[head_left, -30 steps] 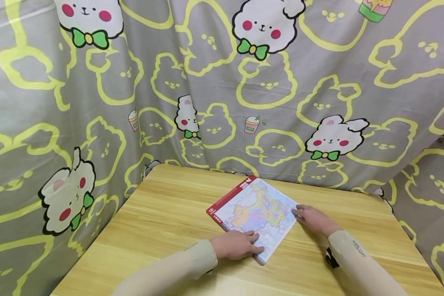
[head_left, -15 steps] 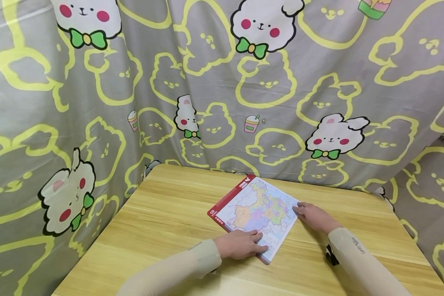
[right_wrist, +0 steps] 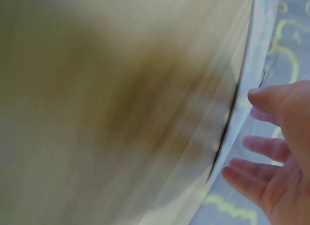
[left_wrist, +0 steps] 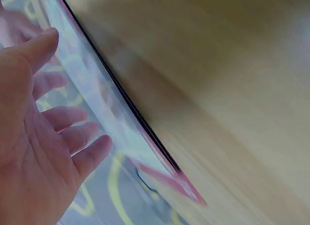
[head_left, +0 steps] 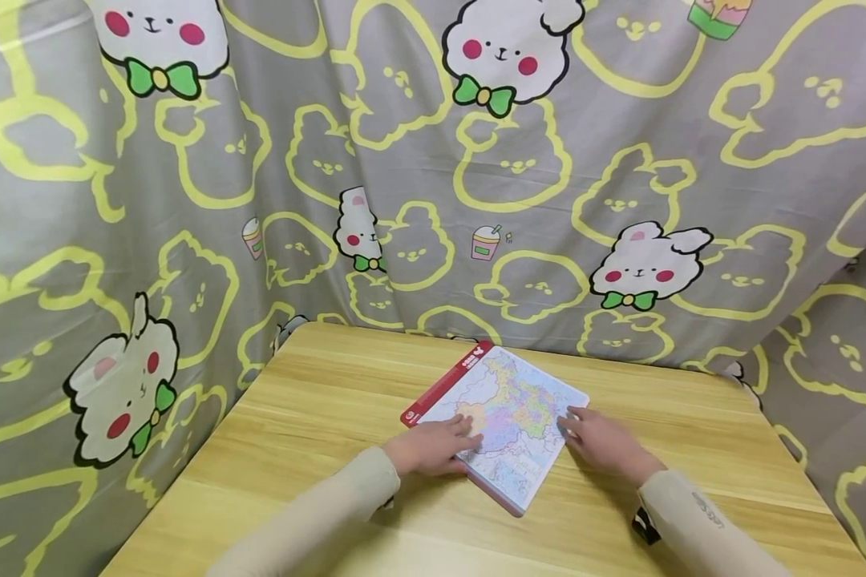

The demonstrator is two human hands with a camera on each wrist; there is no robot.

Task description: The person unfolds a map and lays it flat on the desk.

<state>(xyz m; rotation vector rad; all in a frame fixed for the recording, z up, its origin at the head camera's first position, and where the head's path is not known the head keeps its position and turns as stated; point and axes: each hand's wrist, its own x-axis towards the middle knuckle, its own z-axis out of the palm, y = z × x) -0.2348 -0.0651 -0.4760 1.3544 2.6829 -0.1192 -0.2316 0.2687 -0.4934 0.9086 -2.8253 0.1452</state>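
Note:
A flat rectangular map board (head_left: 523, 417), with a coloured map and a red title band, lies at a slant on the table. My left hand (head_left: 433, 446) rests at its near left edge, fingers spread and reaching over the printed face. At the right edge, my right hand (head_left: 606, 442) has its fingertips against the border. In the left wrist view the left hand (left_wrist: 43, 138) shows relaxed, separated fingers beside the board's dark edge (left_wrist: 121, 92). The right wrist view shows the right hand (right_wrist: 286, 147) with thumb and fingers loosely extended next to the board (right_wrist: 264, 26).
The wooden table (head_left: 317, 417) surrounds the board on all sides. Behind and at both sides hangs a grey curtain (head_left: 418, 176) with yellow outlines and white cartoon animals, close to the table's far edge.
My left hand has moved away from the board's near corner, up and left along its left edge. The right hand has slid slightly down and left along the right edge. The board barely shifts.

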